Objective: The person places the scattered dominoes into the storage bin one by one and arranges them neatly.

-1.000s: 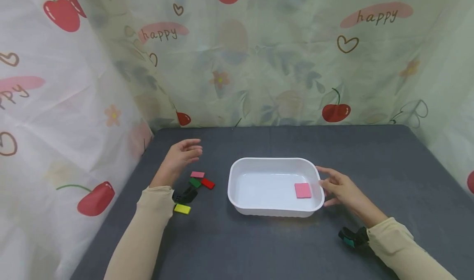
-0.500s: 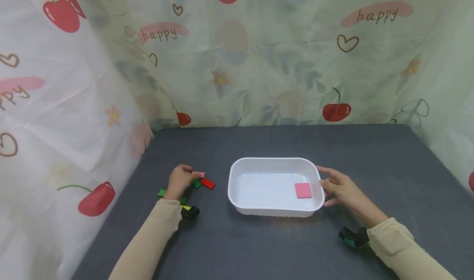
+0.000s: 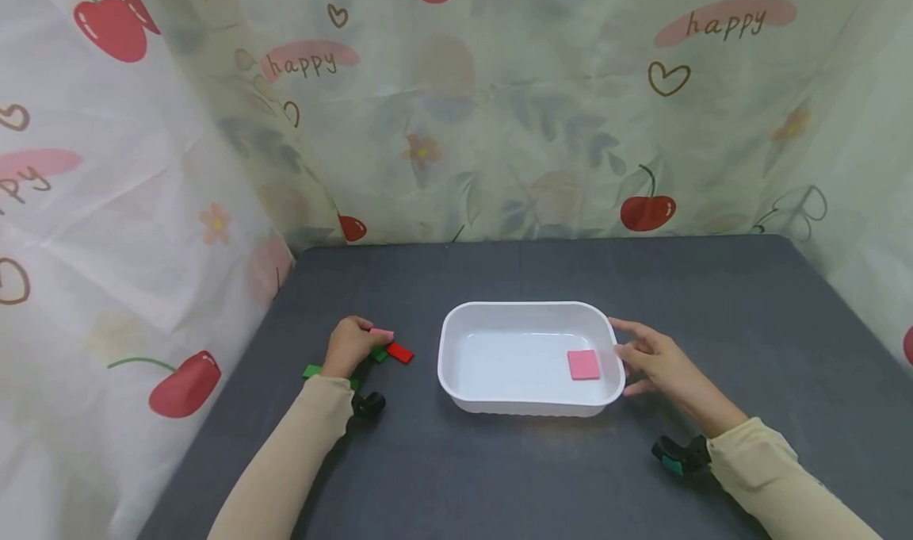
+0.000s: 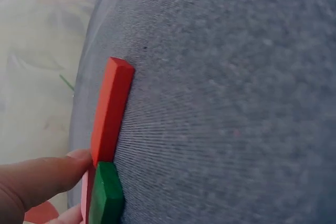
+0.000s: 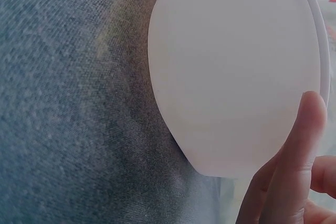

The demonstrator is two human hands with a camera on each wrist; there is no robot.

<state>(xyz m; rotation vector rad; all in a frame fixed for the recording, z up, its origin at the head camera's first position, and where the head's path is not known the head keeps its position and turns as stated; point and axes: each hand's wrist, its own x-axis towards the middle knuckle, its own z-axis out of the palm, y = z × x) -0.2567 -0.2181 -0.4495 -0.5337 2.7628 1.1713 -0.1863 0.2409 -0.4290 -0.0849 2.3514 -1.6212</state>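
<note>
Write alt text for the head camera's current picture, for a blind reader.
A person's left hand pinches a pink block beside a red block and green blocks on a dark table, while the right hand touches the right end of a white tray holding a pink square. Cherry-print cloth hangs behind.

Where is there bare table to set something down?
Bare table: behind the white tray, up to the patterned cloth, and in front of the tray between the sleeves. Crowded: around the left hand, pink block, red block and green blocks, and at the right hand.
</note>
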